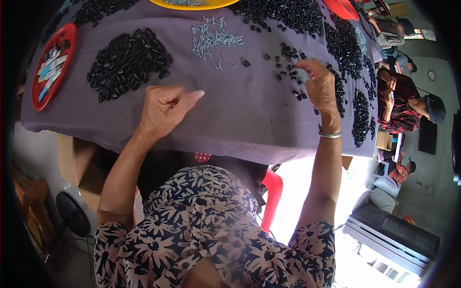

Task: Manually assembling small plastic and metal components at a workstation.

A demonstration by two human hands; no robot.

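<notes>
My left hand (165, 110) is over the near middle of the cloth, its fingers curled in and the thumb pointing right. Whatever those fingers may hold is hidden. To the right, my right hand (319, 89) reaches down beside loose black plastic pieces (287, 50), fingers bent together. A grey wrap covers one of its fingertips, and I cannot make out anything in its grip. Left of centre lies a large heap of short black cylindrical pieces (128, 62). Small silvery metal pins (216, 38) are scattered in a pile farther back, between the two hands.
A purple-grey cloth (230, 115) covers the table. At the left stands a red tray (36, 96) with white and blue tools; a yellow tray (197, 6) of pins is at the back. More black pieces (345, 48) spread along the right. Several people (401, 105) are beyond.
</notes>
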